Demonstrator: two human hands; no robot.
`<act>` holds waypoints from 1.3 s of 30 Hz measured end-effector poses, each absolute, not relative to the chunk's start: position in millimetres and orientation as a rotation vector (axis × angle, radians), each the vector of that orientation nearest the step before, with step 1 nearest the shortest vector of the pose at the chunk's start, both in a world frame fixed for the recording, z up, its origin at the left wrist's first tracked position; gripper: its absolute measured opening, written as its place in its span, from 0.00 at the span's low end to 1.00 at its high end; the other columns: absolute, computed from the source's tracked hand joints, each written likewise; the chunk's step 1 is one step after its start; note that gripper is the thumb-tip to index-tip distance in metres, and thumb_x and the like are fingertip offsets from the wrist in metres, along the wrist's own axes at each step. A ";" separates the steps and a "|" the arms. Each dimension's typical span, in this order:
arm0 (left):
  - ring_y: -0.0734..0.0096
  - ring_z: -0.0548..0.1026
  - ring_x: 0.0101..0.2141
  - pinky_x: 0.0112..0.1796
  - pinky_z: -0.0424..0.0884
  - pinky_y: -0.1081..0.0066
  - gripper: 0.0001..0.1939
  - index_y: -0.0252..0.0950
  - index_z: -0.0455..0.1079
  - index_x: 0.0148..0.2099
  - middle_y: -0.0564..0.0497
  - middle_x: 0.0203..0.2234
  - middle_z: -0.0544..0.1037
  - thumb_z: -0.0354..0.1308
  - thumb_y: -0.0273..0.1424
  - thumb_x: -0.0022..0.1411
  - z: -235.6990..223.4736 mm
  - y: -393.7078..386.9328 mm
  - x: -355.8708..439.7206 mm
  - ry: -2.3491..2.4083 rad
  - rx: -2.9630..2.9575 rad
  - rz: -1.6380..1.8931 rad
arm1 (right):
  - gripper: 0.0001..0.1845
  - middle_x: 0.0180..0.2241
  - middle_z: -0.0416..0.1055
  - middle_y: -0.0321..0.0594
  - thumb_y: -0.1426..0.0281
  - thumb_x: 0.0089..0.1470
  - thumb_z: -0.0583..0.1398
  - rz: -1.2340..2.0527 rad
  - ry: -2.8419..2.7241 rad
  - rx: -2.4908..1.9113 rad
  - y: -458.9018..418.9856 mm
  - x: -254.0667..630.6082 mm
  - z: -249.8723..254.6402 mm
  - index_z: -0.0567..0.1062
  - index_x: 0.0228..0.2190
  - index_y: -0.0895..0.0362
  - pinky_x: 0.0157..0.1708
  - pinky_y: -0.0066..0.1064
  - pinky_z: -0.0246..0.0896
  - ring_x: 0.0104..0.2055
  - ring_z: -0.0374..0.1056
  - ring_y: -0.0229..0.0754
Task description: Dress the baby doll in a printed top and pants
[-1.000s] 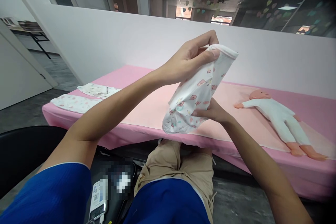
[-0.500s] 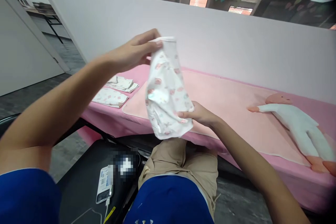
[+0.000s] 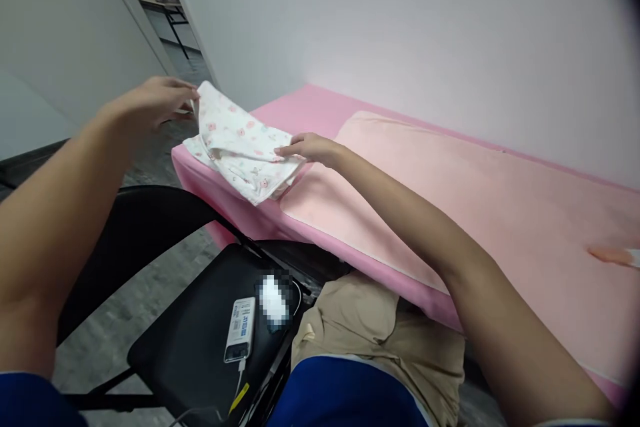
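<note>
A white cloth garment with small pink prints (image 3: 240, 130), folded flat, hangs low over the left end of the pink-covered table (image 3: 325, 107). My left hand (image 3: 167, 100) pinches its upper left corner. At its right edge my right hand (image 3: 310, 149) grips it, thumb and fingers closed on the fabric. The folded printed cloths at that table end are mostly hidden beneath the garment; I cannot tell whether it touches them.
A peach mat (image 3: 425, 173) covers much of the table. At the right edge only a doll's hand (image 3: 607, 255) shows. A black folding chair (image 3: 175, 340) stands at the left, with a white power bank (image 3: 240, 330) and cable on its seat. A white wall (image 3: 400, 33) runs behind.
Both hands have carried the garment left and down, from above the mat to the table's left end. My view has swung left, and most of the doll has left it.
</note>
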State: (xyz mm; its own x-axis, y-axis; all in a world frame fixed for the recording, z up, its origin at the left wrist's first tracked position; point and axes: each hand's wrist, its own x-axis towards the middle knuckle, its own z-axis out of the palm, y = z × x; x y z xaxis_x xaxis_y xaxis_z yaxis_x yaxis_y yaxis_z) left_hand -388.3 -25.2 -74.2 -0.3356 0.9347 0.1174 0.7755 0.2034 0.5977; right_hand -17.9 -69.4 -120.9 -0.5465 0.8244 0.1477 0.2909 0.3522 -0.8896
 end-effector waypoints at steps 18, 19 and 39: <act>0.43 0.55 0.78 0.76 0.49 0.45 0.47 0.36 0.53 0.84 0.40 0.82 0.57 0.33 0.58 0.77 -226.7 -49.2 -336.5 1.971 2.278 0.086 | 0.11 0.56 0.81 0.43 0.61 0.67 0.64 0.895 -2.051 -0.981 -129.3 85.0 -190.1 0.77 0.47 0.52 0.63 0.50 0.69 0.55 0.77 0.48; 0.45 0.55 0.78 0.76 0.50 0.47 0.47 0.34 0.54 0.84 0.39 0.81 0.57 0.33 0.59 0.76 -224.4 -47.3 -331.4 1.957 2.298 0.104 | 0.10 0.55 0.81 0.43 0.61 0.68 0.63 0.900 -2.028 -0.974 -133.1 91.7 -187.9 0.78 0.46 0.52 0.63 0.50 0.69 0.54 0.77 0.47; 0.57 0.66 0.64 0.70 0.63 0.57 0.68 0.27 0.66 0.72 0.44 0.68 0.71 0.53 0.82 0.53 -183.2 -7.7 -322.0 1.684 2.344 -0.043 | 0.13 0.48 0.83 0.42 0.56 0.70 0.63 1.046 -1.810 -1.153 -179.7 216.7 -213.0 0.80 0.46 0.51 0.56 0.44 0.73 0.54 0.78 0.47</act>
